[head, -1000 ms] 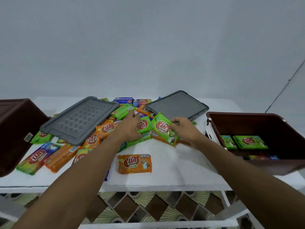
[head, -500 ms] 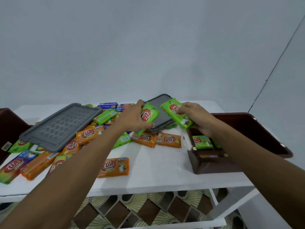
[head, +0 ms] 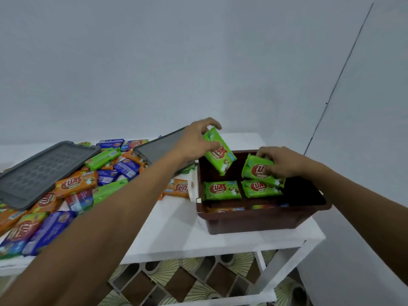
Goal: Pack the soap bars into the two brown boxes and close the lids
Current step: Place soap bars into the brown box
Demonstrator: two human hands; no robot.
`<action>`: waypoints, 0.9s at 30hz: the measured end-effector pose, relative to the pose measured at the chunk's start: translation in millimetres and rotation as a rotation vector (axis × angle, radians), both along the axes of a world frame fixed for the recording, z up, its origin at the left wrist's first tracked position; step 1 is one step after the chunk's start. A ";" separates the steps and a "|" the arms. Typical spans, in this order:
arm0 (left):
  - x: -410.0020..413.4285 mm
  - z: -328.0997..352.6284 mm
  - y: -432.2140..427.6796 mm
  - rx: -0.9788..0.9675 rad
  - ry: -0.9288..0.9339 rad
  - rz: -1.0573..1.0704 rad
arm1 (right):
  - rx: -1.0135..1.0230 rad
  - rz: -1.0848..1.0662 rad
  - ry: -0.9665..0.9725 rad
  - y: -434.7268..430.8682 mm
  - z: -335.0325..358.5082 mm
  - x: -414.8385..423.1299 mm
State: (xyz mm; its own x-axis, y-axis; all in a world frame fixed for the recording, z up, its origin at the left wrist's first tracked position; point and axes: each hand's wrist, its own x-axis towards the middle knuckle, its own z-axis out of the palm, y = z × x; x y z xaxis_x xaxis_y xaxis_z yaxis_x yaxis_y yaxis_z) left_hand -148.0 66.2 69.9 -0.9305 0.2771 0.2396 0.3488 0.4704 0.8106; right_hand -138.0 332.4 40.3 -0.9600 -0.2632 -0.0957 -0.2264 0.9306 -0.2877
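Open brown box (head: pixel 254 221) at the table's 3 o'clock end, a soap bar in each hand above it.

The left hand (head: pixel 194 142) grips a tilted green bar (head: pixel 218 152), red "KUAT" logo showing, over the box's 11 o'clock corner. The right hand (head: pixel 280 161) pinches a second green bar (head: pixel 257 171) near 1 o'clock. Two flat green bars (head: pixel 221 190) lie side by side inside. At the box's 9 o'clock, loose bars (head: pixel 76 183) in orange, blue and green crowd the white table (head: pixel 176 235) with two grey lids (head: pixel 42 168).

A white table (head: pixel 174 230) stands against a plain pale-grey wall (head: pixel 176 62) — a thin dark line (head: pixel 340 74) slants up the wall at right — above a floor (head: pixel 181 282) of brown-and-cream patterned tiles.
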 end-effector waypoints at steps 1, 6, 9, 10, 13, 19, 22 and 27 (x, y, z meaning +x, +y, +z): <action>-0.5 -7.0 8.9 -0.056 0.029 0.016 | 0.060 0.034 -0.003 2.1 -5.2 -1.5; -5.6 -42.8 40.5 -0.526 0.084 -0.029 | 0.208 0.086 -0.100 11.6 -26.0 -8.6; 4.6 -57.9 50.4 -1.012 0.134 0.009 | 0.417 0.146 0.114 13.3 -38.3 -7.2; 7.7 -62.8 53.6 -1.184 0.216 0.021 | 0.467 0.175 0.199 13.7 -41.5 -6.3; 9.5 -65.2 59.0 -1.298 0.371 0.000 | 0.441 0.227 0.227 15.2 -42.5 -5.2; 2.6 -66.5 63.9 -1.230 0.032 -0.398 | 0.451 0.307 0.051 14.3 -41.7 -8.0; 1.3 -72.2 66.8 -1.338 0.098 -0.337 | 0.455 0.293 0.083 11.1 -44.8 -7.6; 3.0 -76.2 69.8 -1.306 0.100 -0.305 | 0.452 0.271 0.126 10.3 -44.5 -5.2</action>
